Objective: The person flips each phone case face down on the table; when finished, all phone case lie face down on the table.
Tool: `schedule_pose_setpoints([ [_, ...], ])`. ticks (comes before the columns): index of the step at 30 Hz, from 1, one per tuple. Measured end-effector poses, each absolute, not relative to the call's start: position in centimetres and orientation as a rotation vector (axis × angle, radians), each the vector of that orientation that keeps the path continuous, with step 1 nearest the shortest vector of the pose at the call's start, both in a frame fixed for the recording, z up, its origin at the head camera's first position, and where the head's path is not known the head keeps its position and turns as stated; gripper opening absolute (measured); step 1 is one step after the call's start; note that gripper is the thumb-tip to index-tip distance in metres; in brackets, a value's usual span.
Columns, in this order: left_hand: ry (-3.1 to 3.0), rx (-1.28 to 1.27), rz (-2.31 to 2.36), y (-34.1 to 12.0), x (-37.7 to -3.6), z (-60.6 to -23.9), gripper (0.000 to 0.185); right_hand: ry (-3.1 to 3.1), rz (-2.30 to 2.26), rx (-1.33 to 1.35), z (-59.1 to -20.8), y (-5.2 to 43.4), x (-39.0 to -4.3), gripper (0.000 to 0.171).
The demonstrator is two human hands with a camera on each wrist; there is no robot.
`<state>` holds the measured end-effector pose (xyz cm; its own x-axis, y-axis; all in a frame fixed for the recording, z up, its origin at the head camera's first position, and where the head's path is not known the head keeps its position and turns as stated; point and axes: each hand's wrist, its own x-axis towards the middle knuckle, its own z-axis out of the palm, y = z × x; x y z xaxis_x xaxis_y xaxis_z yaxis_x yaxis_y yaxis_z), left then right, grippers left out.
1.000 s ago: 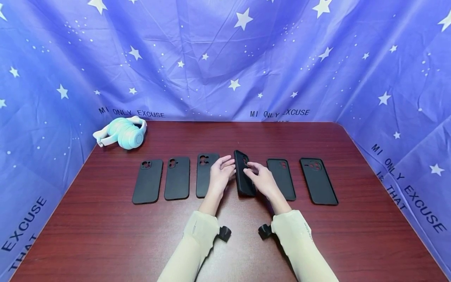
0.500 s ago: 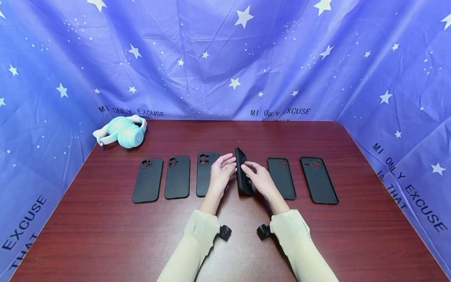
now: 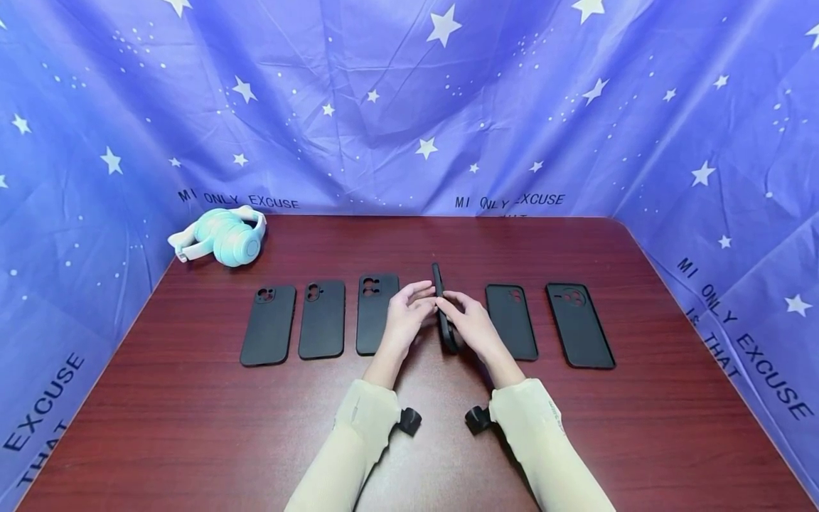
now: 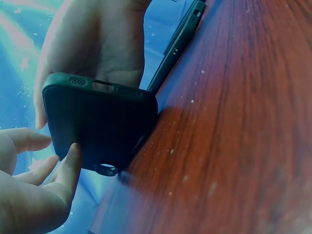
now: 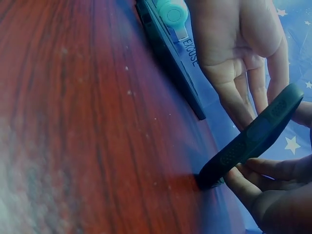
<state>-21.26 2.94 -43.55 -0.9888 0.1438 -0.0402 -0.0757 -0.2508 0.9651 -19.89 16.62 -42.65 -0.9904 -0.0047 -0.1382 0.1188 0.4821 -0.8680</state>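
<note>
A black phone case stands on a long edge at the middle of the table, almost edge-on in the head view. My left hand is on its left, thumb on the case's face and a fingertip at the upper edge. From the right, my right hand pinches the case, with a digit over the upper edge and fingers against the other face. The left wrist view shows the end of the case with a port cutout and speaker holes; part of the camera cutout shows at its far end. Some fingertips are hidden behind the case.
Left of my hands lie black phone cases, backs up: one at far left, a second, a third. Two more, on the right, show their insides. Light-blue headphones rest at the back left corner. A starry curtain surrounds the table.
The phone case has turned from showing its broad face to nearly edge-on, and its far end has swung slightly right. Left fingers have come closer to it. The lying cases stay put.
</note>
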Motion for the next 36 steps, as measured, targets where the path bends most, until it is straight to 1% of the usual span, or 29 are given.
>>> schedule_pose_setpoints([
  [5,1.850,0.104,2.352,3.02,-21.25,-43.65,0.041,2.471,-1.688,0.101,-42.57,16.57,-19.91,0.050],
  [10,1.952,0.092,2.219,3.13,-21.24,-43.81,0.039,2.296,-1.866,0.117,-42.67,16.57,-20.04,0.049],
  [26,2.057,0.035,2.103,3.25,-21.19,-44.30,0.045,2.105,-2.067,0.116,-42.65,16.84,-20.08,0.043],
  [30,2.057,0.024,2.084,3.11,-21.06,-43.83,0.048,2.079,-2.103,0.120,-42.69,16.90,-20.12,0.042],
  [36,2.096,-0.007,2.065,3.17,-21.29,-44.23,0.047,2.024,-2.161,0.129,-42.77,17.12,-20.19,0.042],
])
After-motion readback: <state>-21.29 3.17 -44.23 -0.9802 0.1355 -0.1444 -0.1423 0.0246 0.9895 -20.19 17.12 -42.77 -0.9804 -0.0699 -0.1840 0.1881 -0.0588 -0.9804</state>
